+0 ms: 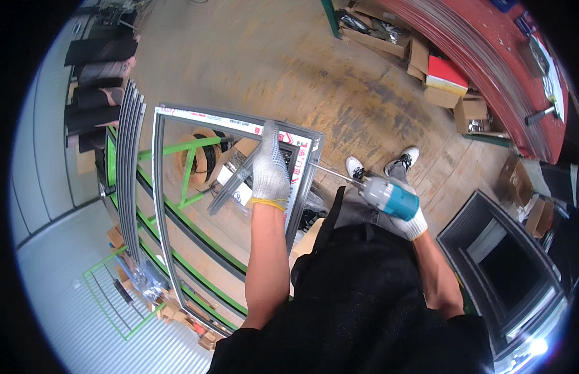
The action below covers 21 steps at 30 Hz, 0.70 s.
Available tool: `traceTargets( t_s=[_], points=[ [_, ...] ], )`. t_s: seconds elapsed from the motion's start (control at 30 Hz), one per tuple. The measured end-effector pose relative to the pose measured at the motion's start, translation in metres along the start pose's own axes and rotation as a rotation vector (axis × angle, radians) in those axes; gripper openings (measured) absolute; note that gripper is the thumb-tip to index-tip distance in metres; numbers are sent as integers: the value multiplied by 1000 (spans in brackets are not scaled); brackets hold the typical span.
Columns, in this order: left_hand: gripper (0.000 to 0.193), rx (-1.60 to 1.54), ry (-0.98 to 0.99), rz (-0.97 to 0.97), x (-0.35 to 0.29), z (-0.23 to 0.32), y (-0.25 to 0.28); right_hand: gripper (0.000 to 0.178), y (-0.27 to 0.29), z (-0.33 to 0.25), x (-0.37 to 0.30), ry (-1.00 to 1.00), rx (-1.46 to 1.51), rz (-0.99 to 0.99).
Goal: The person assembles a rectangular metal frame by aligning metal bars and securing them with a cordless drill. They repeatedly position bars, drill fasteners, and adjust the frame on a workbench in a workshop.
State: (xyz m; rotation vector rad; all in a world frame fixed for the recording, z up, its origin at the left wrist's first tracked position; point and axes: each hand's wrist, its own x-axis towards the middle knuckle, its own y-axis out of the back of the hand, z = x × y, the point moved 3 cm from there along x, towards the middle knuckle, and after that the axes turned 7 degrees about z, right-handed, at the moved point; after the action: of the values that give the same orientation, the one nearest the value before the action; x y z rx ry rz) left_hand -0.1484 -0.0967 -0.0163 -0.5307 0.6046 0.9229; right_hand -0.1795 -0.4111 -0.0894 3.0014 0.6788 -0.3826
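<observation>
A grey metal window frame (205, 116), with printed white and red protective film along its bars, lies in front of me. My left hand (270, 168), in a white knit glove with blue dots and a yellow cuff, grips this frame near its far right corner; the fingertips are partly hidden. My right hand (415, 224), also gloved, is closed around a teal and grey power screwdriver (389, 196). Its long thin bit points left and meets, or nearly meets, the outer side of the frame just below that corner.
Green rack rails (189, 218) run beneath the frame. Long grey profiles (132, 168) stand at its left. A red workbench (489, 62) with cardboard boxes (442, 96) under it is at the far right. Dark framed panels (501, 262) lean at the near right.
</observation>
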Motion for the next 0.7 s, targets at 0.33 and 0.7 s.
traceTargets(
  t_s=[0.33, 0.7],
  points=[
    [53, -216, 47, -54, -5, 1, 15, 32, 56, -26, -42, 83, -589, 147],
    [34, -55, 7, 126, -30, 6, 61, 25, 84, -55, 4, 7, -673, 124]
  ],
)
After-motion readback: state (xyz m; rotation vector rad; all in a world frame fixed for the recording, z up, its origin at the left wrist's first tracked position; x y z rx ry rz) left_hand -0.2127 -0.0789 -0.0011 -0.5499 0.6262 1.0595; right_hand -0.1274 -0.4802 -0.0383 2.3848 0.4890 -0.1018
